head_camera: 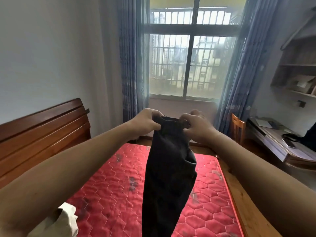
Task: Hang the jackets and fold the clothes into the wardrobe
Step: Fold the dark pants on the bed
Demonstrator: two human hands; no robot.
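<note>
Both arms reach out over the red quilted mattress. The left hand and the right hand each pinch the top edge of a black cloth garment, fingers curled tight on the fabric. It hangs straight down between them above the bed. A pale crumpled cloth lies near left.

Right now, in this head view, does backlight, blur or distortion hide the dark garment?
Head view: the window backlights the room, leaving the dark garment nearly featureless; wide-angle distortion bows the right curtain and shelves; left hand and right hand read clearly.
</note>
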